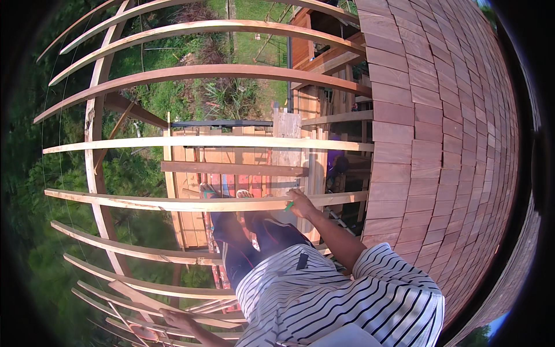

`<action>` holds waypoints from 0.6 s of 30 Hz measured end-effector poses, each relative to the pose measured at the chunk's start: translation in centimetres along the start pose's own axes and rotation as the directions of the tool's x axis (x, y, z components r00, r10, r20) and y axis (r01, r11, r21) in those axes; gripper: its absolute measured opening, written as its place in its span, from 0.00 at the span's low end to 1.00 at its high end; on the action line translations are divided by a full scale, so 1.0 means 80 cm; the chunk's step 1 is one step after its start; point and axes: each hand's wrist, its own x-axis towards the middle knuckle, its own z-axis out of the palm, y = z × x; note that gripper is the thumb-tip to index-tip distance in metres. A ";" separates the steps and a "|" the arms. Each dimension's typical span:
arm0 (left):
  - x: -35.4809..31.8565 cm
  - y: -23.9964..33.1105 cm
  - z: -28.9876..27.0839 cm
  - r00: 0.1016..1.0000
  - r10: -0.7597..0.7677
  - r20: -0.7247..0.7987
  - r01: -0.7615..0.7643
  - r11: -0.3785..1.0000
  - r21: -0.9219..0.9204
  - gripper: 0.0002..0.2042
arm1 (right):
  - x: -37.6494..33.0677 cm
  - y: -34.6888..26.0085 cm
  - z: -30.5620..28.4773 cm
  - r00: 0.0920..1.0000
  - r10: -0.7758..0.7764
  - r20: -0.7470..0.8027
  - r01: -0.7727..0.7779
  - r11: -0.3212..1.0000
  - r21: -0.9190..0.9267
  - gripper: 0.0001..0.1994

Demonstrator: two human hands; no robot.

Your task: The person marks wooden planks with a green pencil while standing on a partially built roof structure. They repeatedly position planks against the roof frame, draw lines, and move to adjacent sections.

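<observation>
My right hand [300, 205] is at a pale wooden rafter [231, 204], its fingers curled over the rafter's edge. A small green object [288, 206] shows at those fingers, too small to name. Down at the lower left, my left hand [178, 319] has its fingers closed over another rafter [214, 317]. A slanting board [136, 296] lies across the rafters beside it. My feet stand below the pale rafter, partly hidden by it.
Wooden shingles [428, 144] cover the roof on the right. Gaps between rafters open onto a plank deck [248, 139] and greenery below. A long beam [94, 133] crosses under the rafters at left. A person in purple [335, 162] is beneath the roof edge.
</observation>
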 end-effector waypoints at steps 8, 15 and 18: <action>-0.033 -0.032 0.050 0.652 -0.365 0.664 0.260 0.931 0.256 0.42 | 0.018 -0.038 0.006 0.999 0.042 0.020 -0.046 0.976 0.212 0.23; -0.118 -0.076 0.064 0.581 -0.216 0.785 0.380 0.924 -0.027 0.38 | -0.011 0.036 0.010 0.991 -0.018 0.129 0.032 0.994 -0.102 0.22; -0.160 -0.061 0.063 0.613 -0.223 0.758 0.448 0.888 -0.101 0.33 | 0.001 0.039 -0.025 0.979 -0.061 0.196 0.099 0.977 -0.187 0.20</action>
